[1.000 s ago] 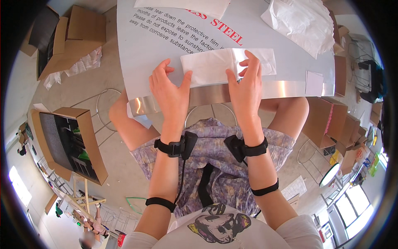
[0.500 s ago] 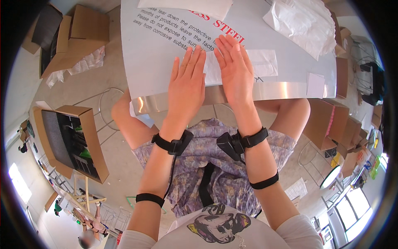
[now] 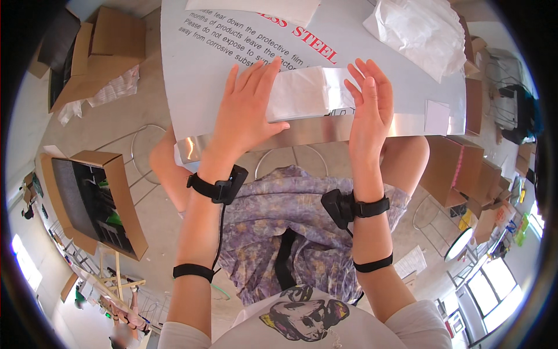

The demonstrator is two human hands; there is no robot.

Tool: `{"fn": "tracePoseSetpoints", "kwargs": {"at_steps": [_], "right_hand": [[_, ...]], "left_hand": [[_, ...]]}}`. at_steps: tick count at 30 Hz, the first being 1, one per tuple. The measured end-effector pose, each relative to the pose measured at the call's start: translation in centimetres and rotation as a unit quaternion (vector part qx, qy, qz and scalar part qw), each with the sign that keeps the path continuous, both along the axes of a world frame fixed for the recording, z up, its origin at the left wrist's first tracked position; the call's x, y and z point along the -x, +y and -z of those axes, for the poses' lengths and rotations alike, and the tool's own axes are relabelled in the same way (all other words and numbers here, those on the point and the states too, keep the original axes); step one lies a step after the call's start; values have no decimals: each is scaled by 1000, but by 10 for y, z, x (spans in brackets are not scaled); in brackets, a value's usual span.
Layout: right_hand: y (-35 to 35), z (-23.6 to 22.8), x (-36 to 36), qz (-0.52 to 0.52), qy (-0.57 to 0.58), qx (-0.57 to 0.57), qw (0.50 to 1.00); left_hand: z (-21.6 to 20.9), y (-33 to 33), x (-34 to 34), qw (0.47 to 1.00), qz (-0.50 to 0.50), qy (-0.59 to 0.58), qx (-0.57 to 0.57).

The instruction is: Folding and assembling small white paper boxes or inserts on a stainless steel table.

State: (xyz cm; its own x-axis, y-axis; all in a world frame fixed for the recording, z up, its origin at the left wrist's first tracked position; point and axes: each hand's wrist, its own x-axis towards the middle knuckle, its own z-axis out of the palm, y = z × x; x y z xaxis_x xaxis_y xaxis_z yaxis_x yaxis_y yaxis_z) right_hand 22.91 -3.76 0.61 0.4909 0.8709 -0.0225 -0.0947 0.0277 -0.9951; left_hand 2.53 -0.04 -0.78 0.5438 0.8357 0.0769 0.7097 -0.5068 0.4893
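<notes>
A flat, folded white strip (image 3: 299, 93) lies on the film-covered table (image 3: 203, 87) close to its bare metal front edge; I cannot tell whether it is paper or plastic bag. Its right part looks shiny and thinner. My left hand (image 3: 247, 110) rests over the left end of the strip, palm down, fingers stretched and thumb pointing right along the table edge. At the right end, my right hand (image 3: 372, 110) is held partly on its side, fingers apart and slightly bent. Neither hand grips anything; whether the right fingertips touch the strip is unclear.
Crumpled white sheets (image 3: 421, 35) lie at the table's far right, another white sheet (image 3: 256, 7) at the far edge. A small white card (image 3: 437, 117) sits near the right front corner. Open cardboard boxes (image 3: 125, 203) stand left; more boxes (image 3: 456, 171) are on the right.
My hands have moved apart, left hand leftward and right hand rightward, uncovering more of the white strip. The strip's right part now looks shinier.
</notes>
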Motion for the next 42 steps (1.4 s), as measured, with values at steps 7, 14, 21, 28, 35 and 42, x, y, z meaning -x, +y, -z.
{"fn": "tracePoseSetpoints", "kwargs": {"at_steps": [7, 14, 21, 28, 35, 42], "right_hand": [[-1, 6, 3, -14, 21, 3, 1000], [5, 7, 17, -43, 57, -7, 997], [22, 30, 46, -78, 327, -15, 942], [23, 41, 48, -71, 351, -17, 934], [23, 40, 52, -67, 339, -15, 938], [21, 44, 48, -62, 348, -19, 935]], "left_hand": [[-2, 4, 3, 1000, -1, -6, 29], [-3, 2, 6, 1000, -4, -4, 21], [-3, -1, 4, 999, -9, 8, 31], [-5, -22, -28, 984, -55, -167, 12], [15, -39, -78, 868, -149, -454, 135], [37, -53, -50, 773, -346, -515, 130]]}}
